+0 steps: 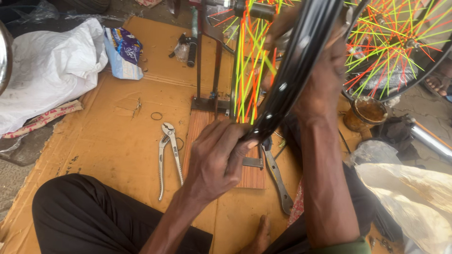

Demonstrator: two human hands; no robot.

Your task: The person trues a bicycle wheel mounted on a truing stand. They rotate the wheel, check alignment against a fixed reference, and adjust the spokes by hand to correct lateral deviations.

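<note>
At the lower arc of the black wheel rim [301, 61], the left hand [214, 157] has its grip closed around the rim edge, thumb pressed on the outer face. Higher up the same rim, the right hand [320, 80] holds it from the far side; its fingers are partly hidden. Neon yellow and orange spokes [249, 70] run just beyond both grips. Left of the lower grip, silver pliers [168, 153] lie on cardboard [117, 141]. Just right, a wrench [278, 181] rests.
</note>
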